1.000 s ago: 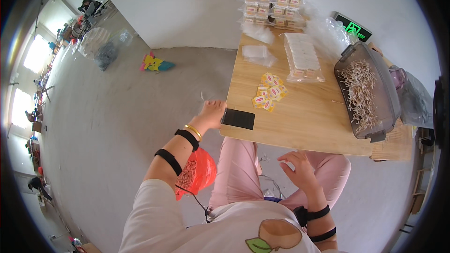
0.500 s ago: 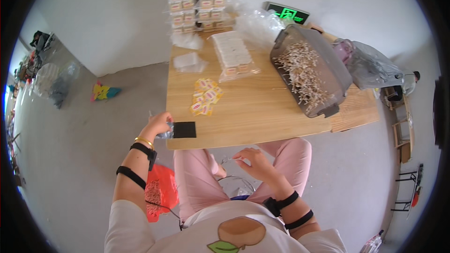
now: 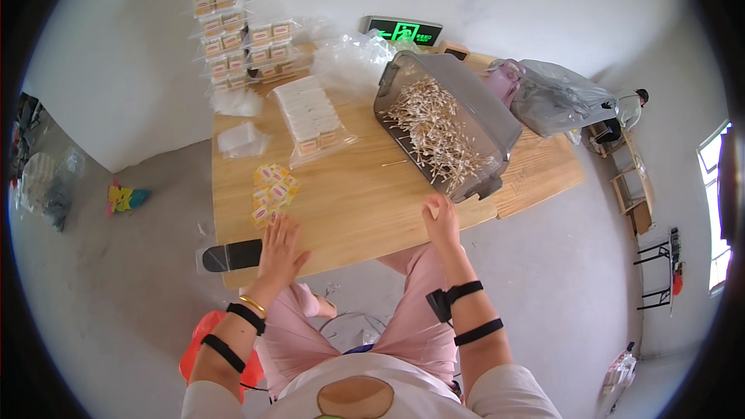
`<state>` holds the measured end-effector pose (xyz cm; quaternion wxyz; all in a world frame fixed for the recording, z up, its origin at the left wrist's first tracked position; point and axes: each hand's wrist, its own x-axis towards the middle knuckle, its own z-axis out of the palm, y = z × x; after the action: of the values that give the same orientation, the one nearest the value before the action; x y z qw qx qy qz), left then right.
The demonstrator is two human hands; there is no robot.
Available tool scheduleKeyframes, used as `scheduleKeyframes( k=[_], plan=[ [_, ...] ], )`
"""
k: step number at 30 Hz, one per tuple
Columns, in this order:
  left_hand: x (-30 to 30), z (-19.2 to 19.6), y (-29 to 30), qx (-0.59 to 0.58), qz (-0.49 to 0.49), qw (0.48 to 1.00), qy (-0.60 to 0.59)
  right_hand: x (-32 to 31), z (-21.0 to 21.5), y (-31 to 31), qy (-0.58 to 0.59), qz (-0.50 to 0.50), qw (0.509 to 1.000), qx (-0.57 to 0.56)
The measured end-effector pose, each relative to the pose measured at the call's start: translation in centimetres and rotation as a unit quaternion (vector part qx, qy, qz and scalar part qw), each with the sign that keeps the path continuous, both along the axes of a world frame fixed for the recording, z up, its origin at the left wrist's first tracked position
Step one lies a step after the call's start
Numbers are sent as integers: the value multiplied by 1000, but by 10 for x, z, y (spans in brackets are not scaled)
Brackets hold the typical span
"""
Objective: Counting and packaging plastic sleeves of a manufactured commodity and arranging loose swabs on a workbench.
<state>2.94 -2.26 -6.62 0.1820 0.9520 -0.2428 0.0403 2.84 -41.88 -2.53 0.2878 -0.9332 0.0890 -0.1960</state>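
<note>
My left hand (image 3: pixel 281 257) lies at the table's front left, fingers stretched out and close together, its tips at the lower edge of a spread of small yellow-and-white cards (image 3: pixel 273 188). Beside it, a black strip with a rounded end (image 3: pixel 230 256) sits in clear film that sticks out past the table's left edge. Above the front edge, my right hand (image 3: pixel 442 225) has its fingers curled in; whatever they may hold is hidden. Just beyond that hand, a tilted grey plastic bin (image 3: pixel 497 120) holds a heap of cotton swabs (image 3: pixel 438 128).
One loose swab (image 3: pixel 394 163) lies left of the bin. Behind the cards are a clear bag of white packs (image 3: pixel 310 112) and clear plastic sleeves (image 3: pixel 242 140). Stacked small packs (image 3: pixel 217 23) rise at the back left. Grey plastic bags (image 3: pixel 559 97) stand right of the bin.
The view has swung right. My left hand has left the film at the table's left edge and moved right to the cards. My right hand has risen from above my lap to the bin.
</note>
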Motion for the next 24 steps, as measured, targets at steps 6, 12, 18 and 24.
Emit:
scheduleKeyframes(
  k=[6, 12, 18, 24],
  plan=[
    [2, -10, -37, 19, 44, 999, 13, 76, 11, -19, 38, -23, 998, -33],
    [2, -3, -40, 10, 38, 999, 25, 146, 12, -21, 92, -70, 981, -155],
    [1, 0, -43, 31, 41, 998, 34, 167, -8, -41, 124, -112, 954, -248],
    [2, 2, -42, 50, 45, 997, 27, 150, -14, -35, 41, -29, 989, -139]
  ],
)
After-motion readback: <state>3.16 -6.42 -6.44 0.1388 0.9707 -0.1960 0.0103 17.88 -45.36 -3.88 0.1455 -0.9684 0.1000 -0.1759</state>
